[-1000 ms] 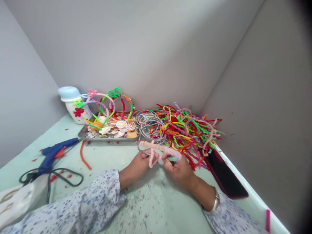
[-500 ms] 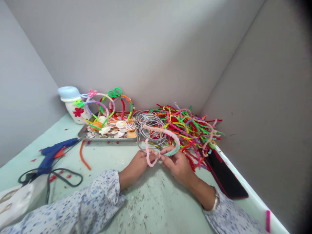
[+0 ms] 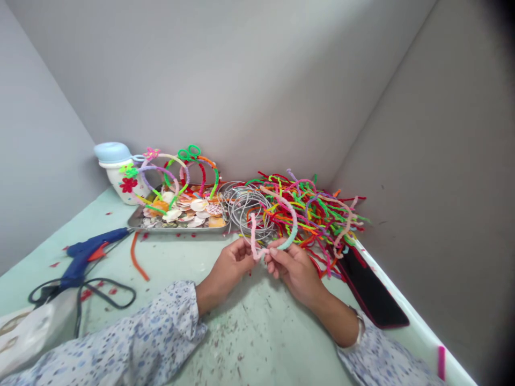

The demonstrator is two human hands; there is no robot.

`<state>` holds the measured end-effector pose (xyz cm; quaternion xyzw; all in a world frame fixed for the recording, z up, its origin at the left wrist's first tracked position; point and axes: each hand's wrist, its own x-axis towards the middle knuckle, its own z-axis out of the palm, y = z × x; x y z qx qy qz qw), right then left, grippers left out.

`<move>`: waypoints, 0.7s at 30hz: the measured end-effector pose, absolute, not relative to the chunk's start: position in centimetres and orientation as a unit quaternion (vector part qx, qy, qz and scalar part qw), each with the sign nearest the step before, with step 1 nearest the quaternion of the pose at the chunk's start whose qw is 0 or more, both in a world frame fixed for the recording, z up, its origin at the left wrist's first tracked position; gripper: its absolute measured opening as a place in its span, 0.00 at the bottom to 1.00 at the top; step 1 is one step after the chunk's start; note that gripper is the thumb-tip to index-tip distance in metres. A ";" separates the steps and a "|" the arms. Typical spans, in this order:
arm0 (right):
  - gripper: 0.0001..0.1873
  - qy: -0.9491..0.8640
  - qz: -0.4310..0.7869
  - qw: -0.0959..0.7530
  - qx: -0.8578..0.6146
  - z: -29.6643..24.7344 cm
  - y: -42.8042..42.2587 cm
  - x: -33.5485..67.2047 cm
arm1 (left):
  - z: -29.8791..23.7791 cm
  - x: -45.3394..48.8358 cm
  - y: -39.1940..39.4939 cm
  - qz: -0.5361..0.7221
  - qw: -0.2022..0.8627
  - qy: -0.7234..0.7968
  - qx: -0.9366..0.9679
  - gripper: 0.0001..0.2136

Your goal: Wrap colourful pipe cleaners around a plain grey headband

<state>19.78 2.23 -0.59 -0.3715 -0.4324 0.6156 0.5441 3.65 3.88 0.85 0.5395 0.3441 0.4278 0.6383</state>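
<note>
A pink pipe cleaner (image 3: 254, 236) is pinched in my left hand (image 3: 229, 268), its free end standing up and its lower part bent toward the other hand. My right hand (image 3: 295, 271) is closed on the lower end of a curved headband (image 3: 294, 217) wrapped in peach, pink and mint pipe cleaner. Thumb and fingers of both hands almost meet where the pink strand joins the band; the exact contact is hidden by the fingertips. Just behind the hands lie a coil of grey wire (image 3: 237, 212) and a heap of coloured pipe cleaners (image 3: 317, 214).
A metal tray (image 3: 181, 230) holds seashells (image 3: 197, 206), with several finished headbands (image 3: 177, 161) standing at it. A white bottle with a blue cap (image 3: 115, 155) is at the back left. A blue glue gun (image 3: 80, 257) and its cord lie left; a black phone (image 3: 374, 289) lies right.
The pink strand's loop has opened out, and its free end has swung up and to the right. The headband has turned slightly more upright in my right hand.
</note>
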 end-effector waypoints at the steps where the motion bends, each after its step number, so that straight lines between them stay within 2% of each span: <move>1: 0.08 -0.423 0.625 0.542 -0.370 -0.5 2.2 19.7 | 0.9 3.7 3.8 0.430 0.633 0.348 0.541 0.10; 10: 0.09 -0.383 0.667 0.535 -0.351 -0.5 2.1 19.4 | 0.7 3.7 3.8 0.428 0.622 0.341 0.560 0.11; 21: 0.09 -0.403 0.661 0.521 -0.359 -0.2 2.0 19.4 | 0.1 3.6 4.0 0.431 0.626 0.355 0.544 0.11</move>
